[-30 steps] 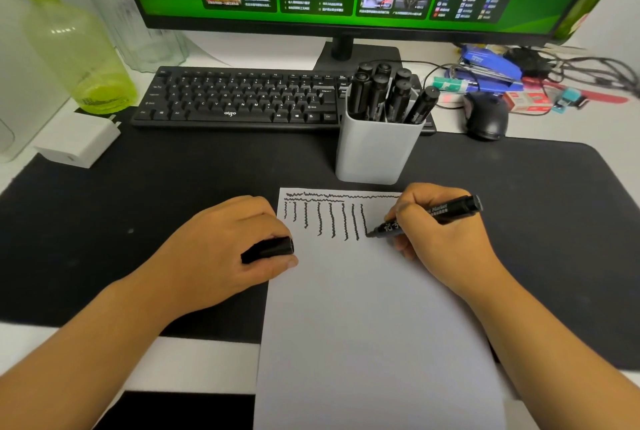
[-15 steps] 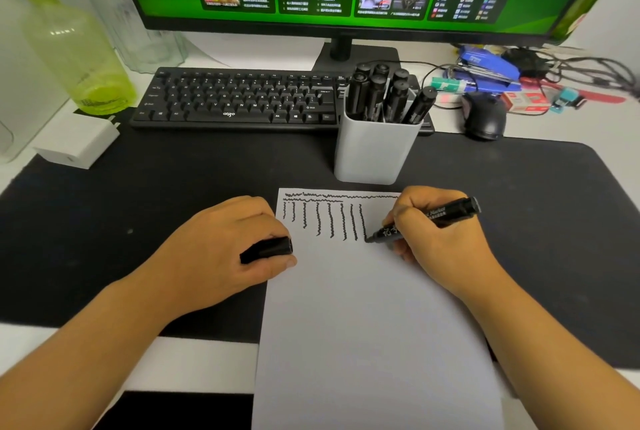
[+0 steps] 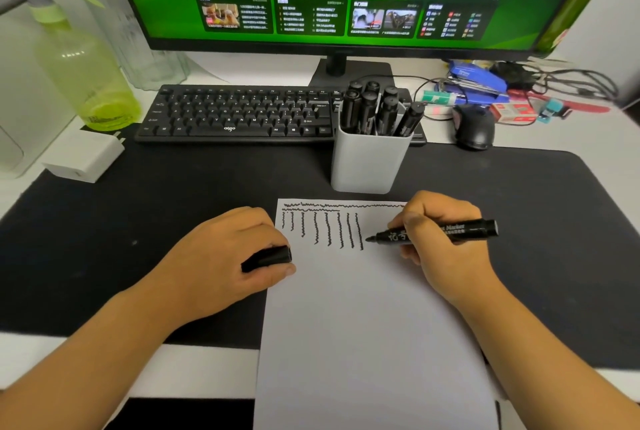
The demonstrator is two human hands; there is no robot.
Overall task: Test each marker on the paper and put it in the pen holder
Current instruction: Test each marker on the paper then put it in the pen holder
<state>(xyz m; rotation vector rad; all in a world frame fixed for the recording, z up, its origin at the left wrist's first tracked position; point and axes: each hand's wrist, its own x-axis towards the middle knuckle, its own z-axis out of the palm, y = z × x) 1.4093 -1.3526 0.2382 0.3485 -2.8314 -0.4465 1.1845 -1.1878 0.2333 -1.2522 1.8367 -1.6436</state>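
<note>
The right hand (image 3: 446,242) pinched the uncapped marker (image 3: 436,231), tip by the paper's (image 3: 363,325) last squiggle, testing apparently done; next, recapping from the cap (image 3: 266,258) the left hand (image 3: 221,256) gripped.

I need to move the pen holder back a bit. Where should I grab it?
Grip the pen holder low on its plain grey side walls, coming from the front or right. It stands upright, and the markers sticking out of its top leave the rim crowded, so avoid a top grasp.
</note>
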